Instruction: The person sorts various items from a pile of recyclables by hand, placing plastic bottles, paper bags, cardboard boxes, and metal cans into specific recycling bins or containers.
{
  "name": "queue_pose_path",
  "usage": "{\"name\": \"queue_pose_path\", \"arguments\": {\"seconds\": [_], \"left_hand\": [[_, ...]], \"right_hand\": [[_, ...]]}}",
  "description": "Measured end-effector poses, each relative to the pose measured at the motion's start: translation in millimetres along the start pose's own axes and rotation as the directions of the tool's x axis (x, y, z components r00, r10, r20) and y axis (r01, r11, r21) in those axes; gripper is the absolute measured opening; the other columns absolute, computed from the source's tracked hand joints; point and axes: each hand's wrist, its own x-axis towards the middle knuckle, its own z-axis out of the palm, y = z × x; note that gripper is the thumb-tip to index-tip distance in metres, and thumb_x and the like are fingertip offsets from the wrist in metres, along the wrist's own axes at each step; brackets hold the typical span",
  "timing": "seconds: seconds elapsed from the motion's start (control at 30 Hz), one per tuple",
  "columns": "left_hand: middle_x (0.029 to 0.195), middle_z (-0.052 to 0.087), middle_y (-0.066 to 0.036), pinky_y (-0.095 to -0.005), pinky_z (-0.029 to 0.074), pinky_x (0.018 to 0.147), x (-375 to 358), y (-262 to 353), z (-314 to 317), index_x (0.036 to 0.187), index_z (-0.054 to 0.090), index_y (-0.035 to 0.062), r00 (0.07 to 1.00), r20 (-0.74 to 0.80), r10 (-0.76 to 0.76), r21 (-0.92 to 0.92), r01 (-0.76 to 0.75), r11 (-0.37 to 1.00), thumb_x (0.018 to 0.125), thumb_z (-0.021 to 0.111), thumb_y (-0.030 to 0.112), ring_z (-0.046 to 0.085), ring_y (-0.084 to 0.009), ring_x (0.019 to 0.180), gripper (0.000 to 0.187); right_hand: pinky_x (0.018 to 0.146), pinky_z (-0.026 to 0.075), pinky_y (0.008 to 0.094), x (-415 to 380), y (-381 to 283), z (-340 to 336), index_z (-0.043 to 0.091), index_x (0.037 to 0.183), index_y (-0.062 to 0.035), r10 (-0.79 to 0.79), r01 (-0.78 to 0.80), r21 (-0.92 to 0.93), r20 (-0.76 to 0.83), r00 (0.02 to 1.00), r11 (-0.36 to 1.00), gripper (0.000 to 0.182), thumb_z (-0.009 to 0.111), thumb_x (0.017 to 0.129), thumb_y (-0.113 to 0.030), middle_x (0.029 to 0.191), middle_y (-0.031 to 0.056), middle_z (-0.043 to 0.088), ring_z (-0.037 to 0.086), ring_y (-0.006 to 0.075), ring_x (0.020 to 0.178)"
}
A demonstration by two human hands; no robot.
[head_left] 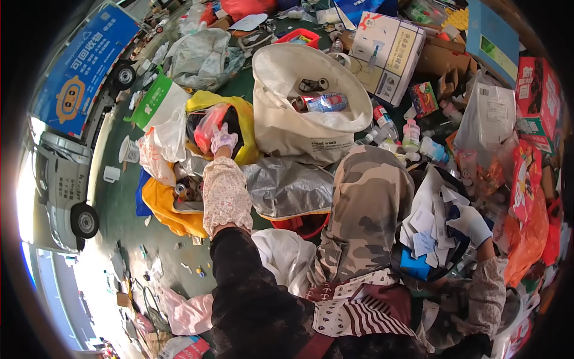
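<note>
My left hand (223, 141), in a light glove, reaches to the yellow bag (248, 122). Its fingers look stretched out against a red plastic bag (210, 127) in the bag's mouth. My right hand (470, 225), in a white glove, is closed at the edge of a bunch of white papers (423, 222); its fingertips are partly hidden. These papers lie in a dark bag beside my camouflage-covered knee (368, 209). Between the hands stands a large white cloth bin (284, 128) with several crushed cans (327, 103) inside.
An orange-yellow bag (170, 209) with cans lies nearer on the left, beside a silver bag (290, 188). Plastic bottles (411, 134) and cardboard boxes (387, 57) crowd the right. A truck (63, 179) stands at far left; small scraps litter the green floor (128, 221).
</note>
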Motion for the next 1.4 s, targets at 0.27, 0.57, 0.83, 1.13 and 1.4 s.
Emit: {"name": "queue_pose_path", "arguments": {"seconds": [0.27,0.57,0.83,1.13,1.4], "left_hand": [[0.12,0.061,-0.02,-0.0401,0.041,0.1,-9,16,-1,0.115,0.063,0.0011,0.767,-0.406,0.496,0.196,-0.457,0.867,0.084,0.052,0.022,0.055,-0.034,0.114,0.039],[0.129,0.051,-0.021,-0.0359,0.048,0.093,-384,232,-128,0.127,0.05,-0.0036,0.41,0.046,0.911,-0.863,-0.443,0.243,0.085,0.056,0.008,0.054,-0.0297,0.116,0.044],[0.145,0.036,-0.02,-0.05,0.014,0.114,-500,346,121,0.134,0.048,0.005,0.078,0.128,0.989,-0.323,-0.939,0.116,0.091,0.047,0.035,0.026,-0.0373,0.138,0.052],[0.143,0.036,-0.023,-0.0538,0.013,0.113,-506,361,139,0.13,0.051,0.0009,0.041,0.077,0.996,-0.058,-0.997,0.046,0.093,0.043,0.042,0.025,-0.0384,0.137,0.056],[0.145,0.034,-0.027,-0.0616,0.004,0.112,-509,365,151,0.127,0.055,0.0032,0.065,0.215,0.974,0.079,-0.996,0.049,0.088,0.048,0.044,0.015,-0.0449,0.14,0.056]], "right_hand": [[0.082,0.05,0.0465,6,10,3,0.06,0.111,-0.0045,-0.047,0.058,-0.122,0.092,0.995,0.991,0.05,0.066,0.074,-0.038,0.097,0.0223,0.065,0.062,0.0393,0.093],[0.078,0.052,0.0414,-7,-5,4,0.064,0.102,-0.0004,-0.004,0.049,-0.134,0.32,0.947,0.99,0.041,0.067,0.073,-0.029,0.092,0.021,0.067,0.066,0.0351,0.088],[0.067,0.052,0.0378,-21,47,-23,0.067,0.097,-0.0003,-0.257,0.22,0.146,0.333,0.907,0.965,0.035,0.068,0.075,-0.027,0.081,0.0168,0.068,0.066,0.029,0.075],[0.062,0.055,0.0256,-165,180,-121,0.063,0.114,-0.001,0.212,-0.181,0.599,0.019,0.977,0.78,0.037,0.067,0.079,-0.013,0.09,0.0066,0.068,0.063,0.0107,0.07],[0.087,0.05,0.0392,-110,304,111,0.053,0.13,-0.0099,0.368,-0.359,0.098,-0.112,0.923,0.928,0.062,0.069,0.07,-0.017,0.118,0.014,0.06,0.06,0.0283,0.105]]}}
